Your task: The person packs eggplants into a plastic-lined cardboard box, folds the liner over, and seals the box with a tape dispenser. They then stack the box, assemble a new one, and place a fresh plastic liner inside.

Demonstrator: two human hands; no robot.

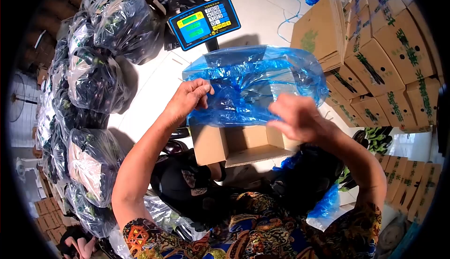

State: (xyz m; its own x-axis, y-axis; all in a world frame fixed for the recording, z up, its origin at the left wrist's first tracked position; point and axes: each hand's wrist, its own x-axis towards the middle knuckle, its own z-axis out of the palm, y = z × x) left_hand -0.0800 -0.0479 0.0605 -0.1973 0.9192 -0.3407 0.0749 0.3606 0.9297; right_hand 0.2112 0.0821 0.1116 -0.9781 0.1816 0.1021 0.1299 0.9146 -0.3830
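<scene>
A blue plastic bag (262,71) lies spread over the back part of an open cardboard box (208,146), whose bare inside shows at the front. My left hand (191,98) is at the bag's left edge, its fingers curled, pinching something I cannot make out. Over the bag's right side is my right hand (297,118), smeared by motion, so its grip does not show. Behind the bag stands a scale display (205,23) with a lit screen and a keypad.
Clear bags of dark produce (96,78) are piled along the left. Printed cardboard boxes (375,66) are stacked at the right, with flat cardboard (318,34) leaning beside them. Below these, dark vegetables (375,141) show at the right. Another blue bag (326,202) lies near my right knee.
</scene>
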